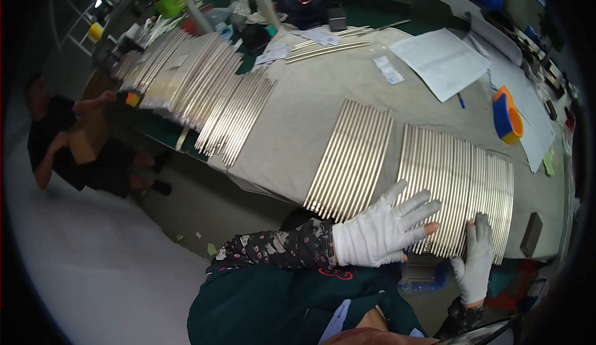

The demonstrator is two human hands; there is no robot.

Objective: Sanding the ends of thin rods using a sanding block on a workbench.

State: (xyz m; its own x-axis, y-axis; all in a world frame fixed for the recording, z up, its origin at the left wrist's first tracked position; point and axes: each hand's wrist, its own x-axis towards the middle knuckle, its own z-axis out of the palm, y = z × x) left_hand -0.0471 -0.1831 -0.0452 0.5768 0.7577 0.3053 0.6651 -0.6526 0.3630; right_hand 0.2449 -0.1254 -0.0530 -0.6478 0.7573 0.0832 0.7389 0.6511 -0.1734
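Left hand (385,230), gloved in white, lies flat with fingers spread on the near end of the right-hand batch of metal rods (456,190). Right hand (475,264), also gloved, rests open against the batch's near edge. The rods lie side by side on a cloth-covered bench (304,115), with a second batch (351,159) just left.

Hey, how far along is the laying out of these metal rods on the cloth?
Done: one neat row of rods lies flat mid-cloth. In hand: the left hand and right hand, both gloved, press flat on the near end of the wider row. Left: overlapping rod batches remain piled at the far end.
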